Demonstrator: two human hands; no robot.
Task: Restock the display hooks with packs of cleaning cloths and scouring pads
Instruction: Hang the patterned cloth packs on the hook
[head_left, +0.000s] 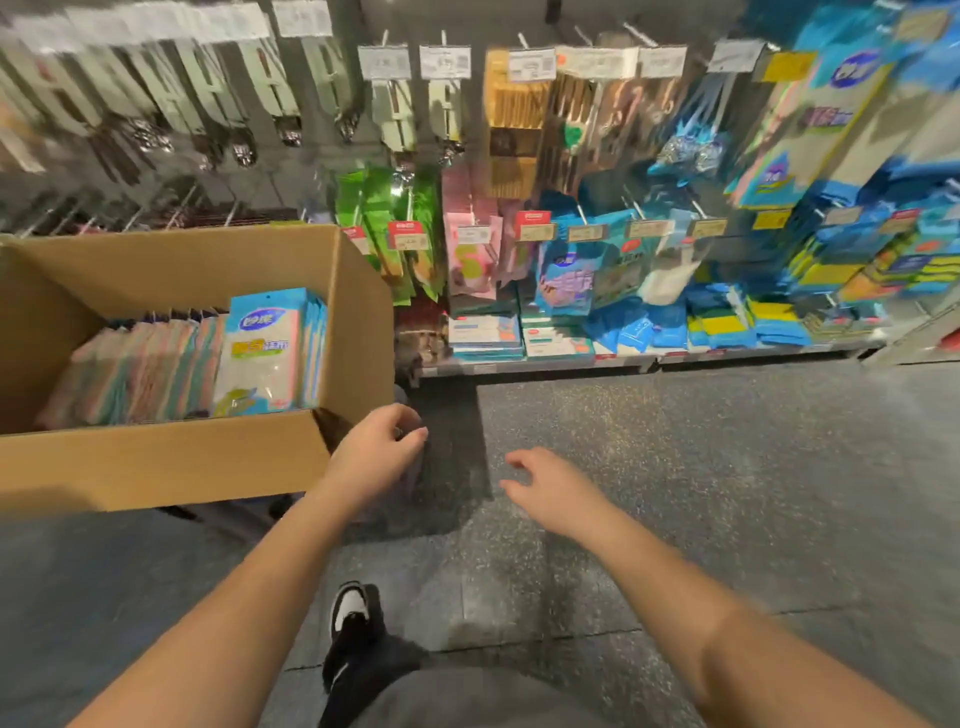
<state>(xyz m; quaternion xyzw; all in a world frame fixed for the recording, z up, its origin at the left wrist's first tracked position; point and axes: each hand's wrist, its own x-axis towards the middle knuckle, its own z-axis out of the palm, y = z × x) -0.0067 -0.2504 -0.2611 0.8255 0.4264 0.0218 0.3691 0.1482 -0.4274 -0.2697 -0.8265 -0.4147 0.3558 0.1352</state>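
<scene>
An open cardboard box (171, 457) at the left holds a row of upright cleaning cloth packs (267, 353), the front one blue and white. My left hand (376, 452) hovers by the box's right front corner, its fingers loosely curled around nothing. To its right, my right hand (550, 483) hangs over the floor with relaxed fingers and holds nothing. On the wall ahead, display hooks (587, 234) carry blue cloth packs (566, 275), and yellow and green scouring pads (769, 317) sit lower right.
Green packs (395, 223) and pink packs (467, 249) hang left of the blue ones. Utensil cards (208, 93) fill the upper left hooks. A low shelf edge (571, 361) runs along the grey speckled floor (675, 467). My black and white shoe (350, 613) is below.
</scene>
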